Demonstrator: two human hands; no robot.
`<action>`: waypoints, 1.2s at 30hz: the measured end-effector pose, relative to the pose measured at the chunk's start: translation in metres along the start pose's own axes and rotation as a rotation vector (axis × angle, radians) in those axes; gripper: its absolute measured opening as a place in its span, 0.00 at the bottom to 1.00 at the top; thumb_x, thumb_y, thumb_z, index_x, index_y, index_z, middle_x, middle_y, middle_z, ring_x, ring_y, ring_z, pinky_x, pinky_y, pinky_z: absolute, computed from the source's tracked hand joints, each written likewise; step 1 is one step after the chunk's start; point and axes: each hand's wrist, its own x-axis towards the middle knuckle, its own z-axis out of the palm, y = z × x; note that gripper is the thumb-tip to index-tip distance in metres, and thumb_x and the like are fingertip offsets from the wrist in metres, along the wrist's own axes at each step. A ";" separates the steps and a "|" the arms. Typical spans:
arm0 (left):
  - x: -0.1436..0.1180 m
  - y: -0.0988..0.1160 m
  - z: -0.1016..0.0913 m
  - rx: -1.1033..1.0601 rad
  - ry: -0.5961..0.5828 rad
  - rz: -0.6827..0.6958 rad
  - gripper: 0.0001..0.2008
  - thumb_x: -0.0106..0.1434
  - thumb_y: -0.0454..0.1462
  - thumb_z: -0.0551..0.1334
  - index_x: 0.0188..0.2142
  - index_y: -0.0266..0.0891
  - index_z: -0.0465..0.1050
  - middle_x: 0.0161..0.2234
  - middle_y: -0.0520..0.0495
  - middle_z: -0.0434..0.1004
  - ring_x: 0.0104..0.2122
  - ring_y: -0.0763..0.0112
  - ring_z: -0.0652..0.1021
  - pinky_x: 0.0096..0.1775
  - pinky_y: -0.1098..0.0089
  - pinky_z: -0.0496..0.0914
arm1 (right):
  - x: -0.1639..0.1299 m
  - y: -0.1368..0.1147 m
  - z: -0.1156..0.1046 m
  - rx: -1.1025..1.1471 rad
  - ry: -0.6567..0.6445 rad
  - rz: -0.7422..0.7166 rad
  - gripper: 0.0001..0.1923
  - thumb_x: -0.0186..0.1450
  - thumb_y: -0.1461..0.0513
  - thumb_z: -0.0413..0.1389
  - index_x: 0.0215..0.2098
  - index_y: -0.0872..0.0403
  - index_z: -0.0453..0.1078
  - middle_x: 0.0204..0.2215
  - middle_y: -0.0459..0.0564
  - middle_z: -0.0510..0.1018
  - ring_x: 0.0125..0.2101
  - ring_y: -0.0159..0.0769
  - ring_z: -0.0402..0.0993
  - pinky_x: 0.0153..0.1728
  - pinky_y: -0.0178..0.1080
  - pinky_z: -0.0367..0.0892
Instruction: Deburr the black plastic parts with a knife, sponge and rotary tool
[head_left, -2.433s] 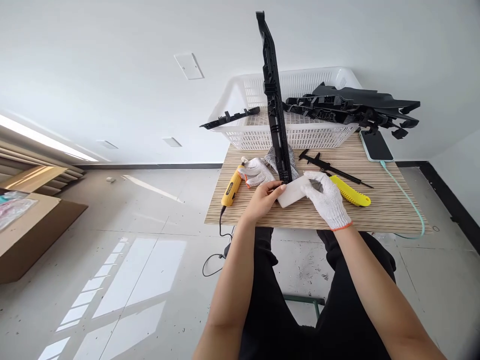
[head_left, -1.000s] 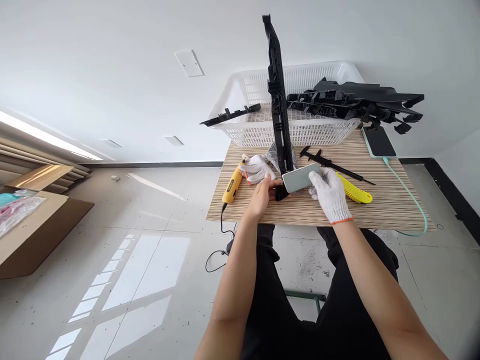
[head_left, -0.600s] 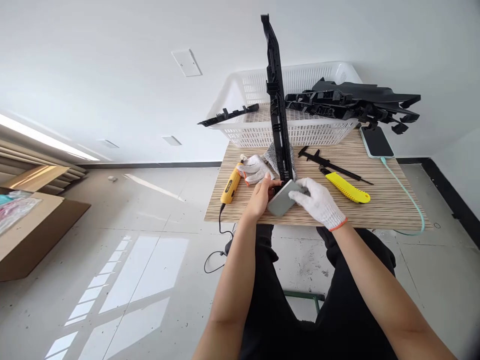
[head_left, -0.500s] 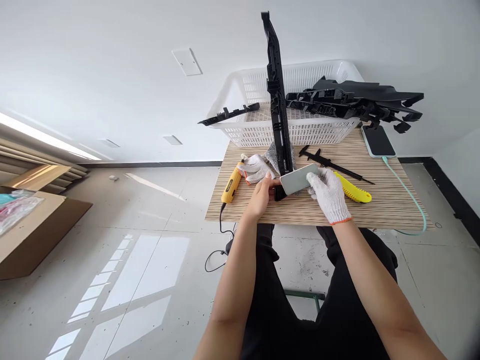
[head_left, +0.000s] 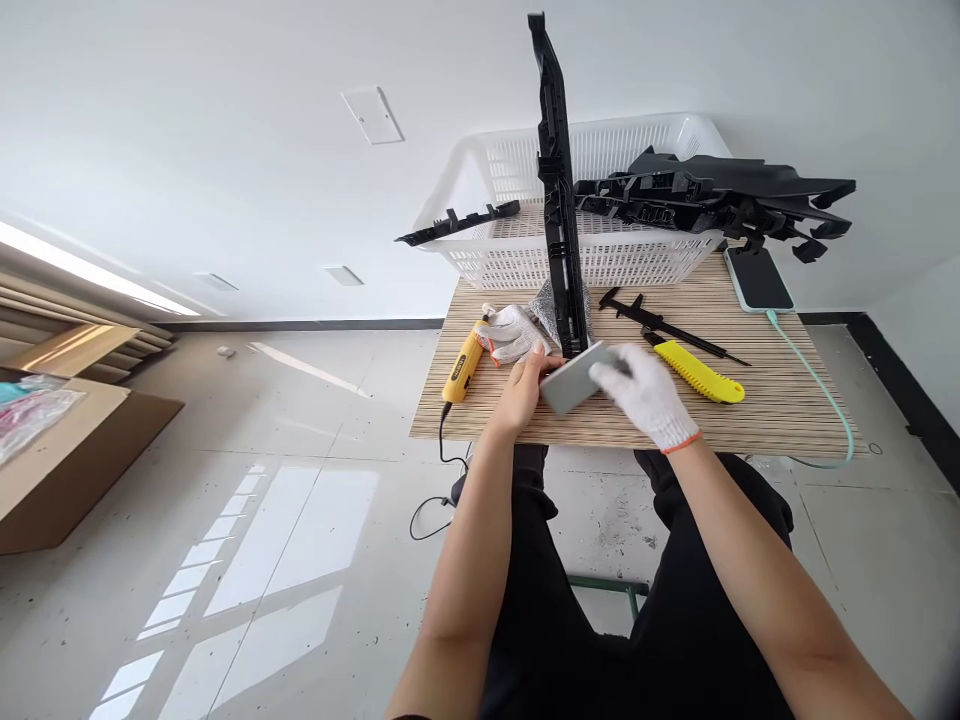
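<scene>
A long black plastic trim part [head_left: 559,190] stands upright on the striped wooden table [head_left: 757,415]. My bare left hand [head_left: 521,390] grips its lower end. My right hand [head_left: 645,395], in a white knit glove, holds a grey sanding block [head_left: 571,380] against the base of the part; the hand is blurred by motion. A loose white glove [head_left: 511,332] lies just behind my left hand, beside a folded grey mesh cloth [head_left: 546,308].
A yellow corded rotary tool [head_left: 461,370] lies at the table's left. A black caliper [head_left: 660,325] and yellow utility knife [head_left: 701,372] lie to the right. A white basket [head_left: 600,230] holds more black parts [head_left: 720,200]. A phone [head_left: 759,280] charges at far right.
My right hand has slid the grey block back and forth against the base of the upright part; it now sits lower and further left than half a second ago. My left hand keeps its grip.
</scene>
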 end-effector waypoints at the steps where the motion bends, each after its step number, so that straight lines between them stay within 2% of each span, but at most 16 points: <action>1: 0.000 0.001 0.000 0.012 0.008 -0.006 0.38 0.65 0.65 0.51 0.44 0.35 0.82 0.40 0.38 0.84 0.46 0.50 0.81 0.46 0.57 0.75 | 0.000 0.000 0.000 -0.037 -0.050 -0.030 0.21 0.58 0.45 0.65 0.41 0.50 0.75 0.33 0.48 0.81 0.29 0.35 0.75 0.28 0.38 0.71; 3: -0.001 0.001 0.000 0.032 0.022 -0.010 0.37 0.65 0.65 0.52 0.42 0.35 0.82 0.38 0.39 0.83 0.44 0.52 0.81 0.45 0.58 0.75 | 0.000 0.000 0.000 -0.048 -0.137 -0.037 0.21 0.55 0.46 0.68 0.38 0.50 0.74 0.29 0.46 0.79 0.27 0.34 0.74 0.26 0.37 0.69; 5: -0.002 0.002 0.000 0.015 -0.007 0.010 0.35 0.66 0.64 0.52 0.39 0.36 0.81 0.36 0.40 0.82 0.41 0.54 0.81 0.43 0.59 0.75 | 0.000 0.000 -0.002 0.115 -0.060 0.030 0.20 0.58 0.45 0.65 0.36 0.50 0.71 0.21 0.42 0.73 0.18 0.30 0.66 0.17 0.34 0.62; 7: -0.003 0.004 0.000 -0.006 -0.057 0.048 0.29 0.66 0.61 0.55 0.37 0.38 0.77 0.33 0.43 0.80 0.39 0.58 0.81 0.42 0.61 0.75 | 0.000 -0.001 -0.007 0.345 0.060 0.092 0.20 0.60 0.44 0.63 0.31 0.48 0.66 0.13 0.37 0.60 0.12 0.27 0.52 0.11 0.33 0.50; 10: -0.007 0.007 0.001 -0.006 -0.076 0.094 0.20 0.62 0.55 0.65 0.35 0.41 0.69 0.30 0.51 0.75 0.34 0.66 0.79 0.40 0.65 0.75 | -0.003 -0.004 -0.015 0.568 0.085 0.117 0.26 0.57 0.42 0.66 0.25 0.47 0.57 0.10 0.34 0.50 0.10 0.25 0.44 0.09 0.32 0.42; 14: -0.010 0.009 0.002 -0.039 -0.090 0.088 0.23 0.60 0.50 0.70 0.45 0.44 0.63 0.29 0.56 0.73 0.30 0.71 0.76 0.38 0.67 0.74 | -0.005 -0.006 -0.021 0.705 0.080 0.107 0.23 0.56 0.44 0.68 0.30 0.46 0.63 0.11 0.33 0.56 0.10 0.24 0.46 0.08 0.30 0.42; 17: -0.010 0.008 0.002 0.003 -0.068 0.094 0.27 0.61 0.48 0.70 0.53 0.43 0.63 0.30 0.54 0.75 0.31 0.73 0.76 0.35 0.71 0.71 | -0.002 -0.004 -0.021 0.753 0.087 0.087 0.21 0.54 0.48 0.70 0.35 0.47 0.68 0.19 0.36 0.68 0.13 0.23 0.56 0.10 0.28 0.50; 19: -0.011 0.008 0.004 0.038 -0.058 0.099 0.25 0.61 0.48 0.70 0.53 0.43 0.66 0.32 0.53 0.75 0.30 0.74 0.75 0.32 0.73 0.69 | 0.003 -0.002 -0.020 0.766 0.048 0.050 0.23 0.52 0.49 0.71 0.39 0.46 0.69 0.26 0.39 0.73 0.18 0.24 0.64 0.13 0.28 0.56; 22: -0.012 0.008 0.008 0.048 -0.023 0.091 0.22 0.62 0.51 0.69 0.47 0.42 0.70 0.30 0.52 0.74 0.26 0.72 0.75 0.28 0.71 0.70 | 0.008 0.002 -0.016 0.770 -0.004 0.020 0.24 0.52 0.46 0.69 0.41 0.46 0.70 0.32 0.42 0.76 0.21 0.28 0.68 0.15 0.31 0.61; 25: -0.014 0.010 0.012 0.045 0.051 0.050 0.22 0.63 0.56 0.66 0.43 0.41 0.70 0.26 0.53 0.71 0.21 0.71 0.74 0.26 0.68 0.71 | 0.006 0.004 -0.014 0.748 0.015 0.048 0.19 0.54 0.48 0.68 0.33 0.48 0.67 0.30 0.41 0.73 0.20 0.27 0.66 0.15 0.31 0.59; 28: -0.013 0.012 0.013 0.122 0.167 0.092 0.26 0.66 0.60 0.58 0.38 0.39 0.72 0.29 0.48 0.75 0.31 0.65 0.79 0.37 0.64 0.76 | -0.001 0.005 -0.013 0.587 -0.133 0.047 0.17 0.54 0.55 0.68 0.27 0.50 0.64 0.27 0.40 0.71 0.18 0.23 0.58 0.15 0.30 0.56; 30: -0.012 0.011 0.013 0.204 0.240 0.155 0.29 0.67 0.62 0.54 0.36 0.38 0.74 0.37 0.43 0.79 0.46 0.59 0.80 0.50 0.63 0.74 | -0.006 0.005 -0.013 0.412 -0.295 0.010 0.13 0.54 0.59 0.68 0.31 0.50 0.70 0.34 0.43 0.76 0.21 0.24 0.62 0.18 0.31 0.61; 31: -0.011 0.010 0.013 0.235 0.264 0.182 0.30 0.68 0.62 0.53 0.37 0.38 0.75 0.41 0.42 0.80 0.52 0.58 0.77 0.55 0.63 0.71 | -0.007 0.005 -0.013 0.334 -0.325 -0.007 0.14 0.53 0.60 0.68 0.37 0.50 0.73 0.39 0.45 0.78 0.24 0.26 0.65 0.20 0.32 0.64; 32: -0.010 0.009 0.013 0.250 0.269 0.203 0.31 0.69 0.62 0.51 0.38 0.37 0.75 0.45 0.41 0.80 0.57 0.57 0.75 0.58 0.63 0.68 | -0.007 0.006 -0.012 0.282 -0.298 -0.018 0.19 0.54 0.60 0.68 0.43 0.49 0.74 0.41 0.46 0.78 0.26 0.27 0.68 0.22 0.34 0.67; 34: -0.009 0.006 0.013 0.245 0.235 0.235 0.32 0.70 0.61 0.49 0.43 0.37 0.76 0.51 0.40 0.79 0.62 0.57 0.70 0.63 0.63 0.64 | -0.005 0.009 -0.009 0.256 -0.137 -0.018 0.28 0.55 0.58 0.68 0.54 0.49 0.72 0.42 0.48 0.78 0.30 0.32 0.72 0.26 0.36 0.72; 36: -0.009 0.003 0.013 0.236 0.185 0.243 0.30 0.72 0.58 0.48 0.49 0.37 0.75 0.57 0.41 0.76 0.66 0.59 0.67 0.66 0.63 0.60 | -0.001 0.013 -0.007 0.273 -0.010 -0.036 0.30 0.56 0.57 0.68 0.56 0.49 0.70 0.42 0.49 0.79 0.34 0.35 0.75 0.32 0.40 0.76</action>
